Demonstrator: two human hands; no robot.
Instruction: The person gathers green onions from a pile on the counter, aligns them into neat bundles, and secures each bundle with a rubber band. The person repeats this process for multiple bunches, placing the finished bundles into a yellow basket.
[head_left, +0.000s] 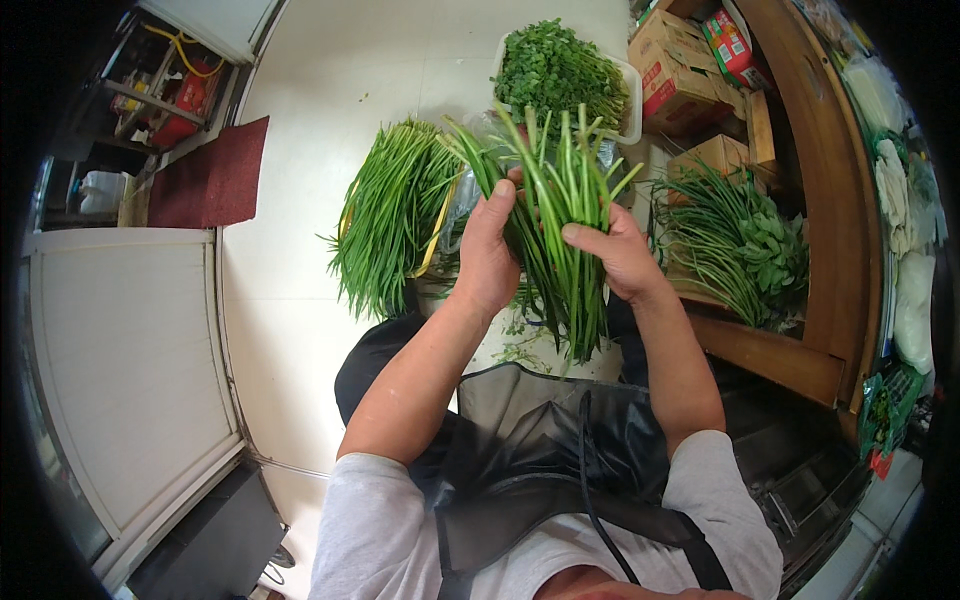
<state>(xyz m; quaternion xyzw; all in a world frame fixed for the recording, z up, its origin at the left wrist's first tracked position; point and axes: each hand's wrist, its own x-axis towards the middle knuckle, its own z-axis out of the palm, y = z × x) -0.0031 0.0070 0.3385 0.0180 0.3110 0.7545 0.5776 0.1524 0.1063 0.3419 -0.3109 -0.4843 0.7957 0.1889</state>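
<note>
Both my hands hold long green leafy stalks above my lap, pale cut ends away from me, dark leaf ends hanging towards me. On the right, my right hand (626, 251) grips the larger bunch of green stalks (574, 247), thumb across it. My left hand (491, 251) closes around a smaller bunch of stalks (480, 161) beside it, thumb up. Left of my hands lies a big heap of long thin green leaves (397, 217) with a yellow band or strap beside it. Beyond the hands, leafy green herbs (559, 75) fill a translucent plastic tub (634, 101).
At right, a wooden frame (832, 247) borders cardboard boxes (679, 71) and more greens (720, 240). Plant scraps (521, 352) lie on the pale floor (285, 262) below my hands. A dark red mat (206, 176) and a white panel (131, 367) are at left.
</note>
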